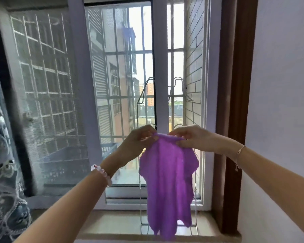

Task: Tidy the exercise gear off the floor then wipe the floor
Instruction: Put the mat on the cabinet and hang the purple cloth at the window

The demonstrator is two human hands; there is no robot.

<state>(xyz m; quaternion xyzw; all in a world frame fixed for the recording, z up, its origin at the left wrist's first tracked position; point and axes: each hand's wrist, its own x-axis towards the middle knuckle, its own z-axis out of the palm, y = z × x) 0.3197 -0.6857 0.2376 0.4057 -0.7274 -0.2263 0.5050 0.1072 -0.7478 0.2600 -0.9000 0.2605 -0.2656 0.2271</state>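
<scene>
Fingers (182, 142) of both hands pinch the top edge of the purple cloth (167, 181), with the left hand (139, 140) and right hand (193, 137) close together. The cloth hangs in front of the wire rack (178, 80) on the windowsill (112, 223). It is probably being fetched for wiping, so lift it straight up to clear the wire tips without snagging.

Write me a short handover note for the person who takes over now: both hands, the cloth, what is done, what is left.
Left hand: pinches the top edge of the purple cloth.
Right hand: pinches the same edge, close beside the left.
Cloth: hangs down in front of the wire rack, which stands on the window sill.
Done: cannot tell; the floor and the exercise gear are out of view.
Left: probably check the floor first; if it is not wiped, carry the cloth there.
</scene>
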